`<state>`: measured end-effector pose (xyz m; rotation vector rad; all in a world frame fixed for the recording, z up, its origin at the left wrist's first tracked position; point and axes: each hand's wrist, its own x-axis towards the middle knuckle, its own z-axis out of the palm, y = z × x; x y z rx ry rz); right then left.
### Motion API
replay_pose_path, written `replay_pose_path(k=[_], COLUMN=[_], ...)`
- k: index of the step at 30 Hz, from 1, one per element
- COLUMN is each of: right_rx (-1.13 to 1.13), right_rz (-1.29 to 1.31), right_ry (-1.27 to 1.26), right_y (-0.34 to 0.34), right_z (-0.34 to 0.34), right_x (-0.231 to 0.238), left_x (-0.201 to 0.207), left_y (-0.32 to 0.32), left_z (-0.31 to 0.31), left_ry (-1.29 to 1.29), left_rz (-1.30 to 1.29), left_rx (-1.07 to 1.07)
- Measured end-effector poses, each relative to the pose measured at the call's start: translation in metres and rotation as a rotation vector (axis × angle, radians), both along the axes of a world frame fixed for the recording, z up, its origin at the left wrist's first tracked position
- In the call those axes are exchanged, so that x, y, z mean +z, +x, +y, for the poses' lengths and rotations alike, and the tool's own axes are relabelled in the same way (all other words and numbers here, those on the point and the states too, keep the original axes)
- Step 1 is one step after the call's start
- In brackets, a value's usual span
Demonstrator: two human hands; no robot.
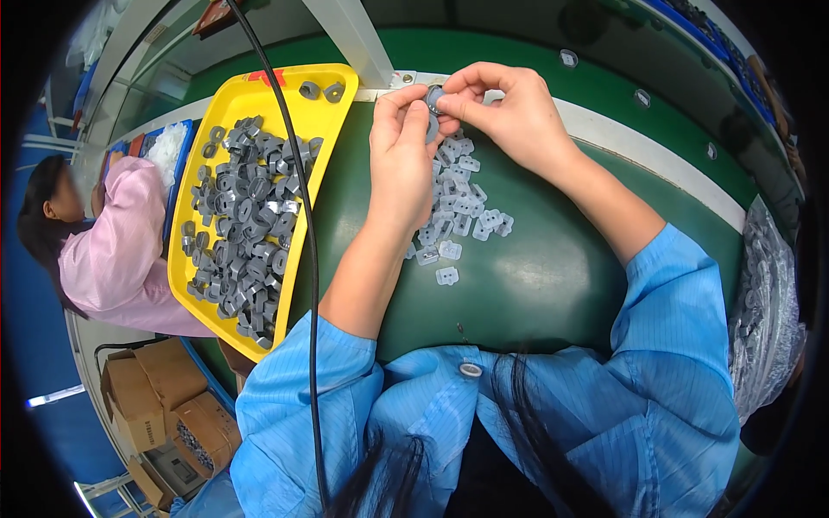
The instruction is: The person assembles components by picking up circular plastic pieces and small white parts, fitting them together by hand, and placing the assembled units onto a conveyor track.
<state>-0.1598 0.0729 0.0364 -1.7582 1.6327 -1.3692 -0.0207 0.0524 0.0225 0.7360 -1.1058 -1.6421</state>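
Near the far edge of the green work surface, my left hand (401,164) is closed around a grey ring-shaped plastic part (431,129). Close against it, my right hand (525,116) pinches a small round grey piece (434,98) between thumb and fingers. The fingers partly hide where the two pieces meet, so I cannot tell whether they are joined. Just below the hands lies a loose heap of small translucent plastic plates (458,200). To the left, a yellow tray (246,93) holds many grey plastic ring-shaped parts (250,203).
A black cable (309,233) hangs across the tray. Beyond the white rail (596,129), a green belt (604,95) carries several small pieces. A clear bag (764,293) sits at the right. On the left are a co-worker in pink (121,246) and cardboard boxes (160,384).
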Motion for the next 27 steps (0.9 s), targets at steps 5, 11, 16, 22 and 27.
replay_pose_path(k=[5, 11, 16, 22, 27], right_rx=[0.085, 0.313, 0.504, 0.359, 0.393], right_rz=[-0.269, -0.501, -0.516, -0.209, -0.583], right_ry=[0.169, 0.439, 0.618, 0.443, 0.287], right_y=[-0.003, -0.023, -0.04, -0.018, -0.016], right_z=[-0.005, -0.012, -0.007, 0.002, -0.001], right_x=[-0.003, -0.003, 0.009, 0.014, 0.006], left_x=[-0.001, -0.006, 0.0, 0.004, 0.005], left_y=[0.0, 0.006, 0.012, 0.018, 0.014], left_z=[0.003, -0.004, -0.011, -0.013, -0.012], left_ry=[-0.063, -0.263, -0.317, -0.378, -0.041], left_rz=[-0.024, -0.285, -0.347, -0.462, -0.001], left_rx=[0.005, -0.031, -0.104, -0.124, -0.198])
